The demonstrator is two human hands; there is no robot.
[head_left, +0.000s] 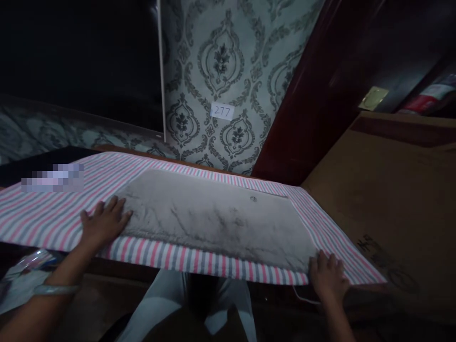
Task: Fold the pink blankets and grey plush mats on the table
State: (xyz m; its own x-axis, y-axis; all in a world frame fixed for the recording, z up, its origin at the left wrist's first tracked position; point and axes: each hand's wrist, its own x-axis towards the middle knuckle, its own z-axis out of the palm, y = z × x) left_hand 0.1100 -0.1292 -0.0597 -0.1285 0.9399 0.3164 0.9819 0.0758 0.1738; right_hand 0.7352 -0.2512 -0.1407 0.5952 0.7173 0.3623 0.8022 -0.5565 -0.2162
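A grey cloth (206, 213) lies spread on a larger pink, white and grey striped cloth (210, 263) that covers a table. Creases and dark smudge-like marks run across the grey cloth, and a small round mark shows near its far right corner. My left hand (104, 222) rests flat with fingers spread over the left edge of the grey cloth. At its near right corner, my right hand (327, 274) lies with fingers extended, touching the cloths close to the table's front edge. Neither hand holds anything visible.
A large cardboard box (392, 204) stands close on the right. Behind the table are a dark television screen (78, 57) and a patterned wall with a paper label (222, 111) reading 277. Plastic-wrapped items (30, 270) lie below left. A red-labelled bottle (429, 97) is at upper right.
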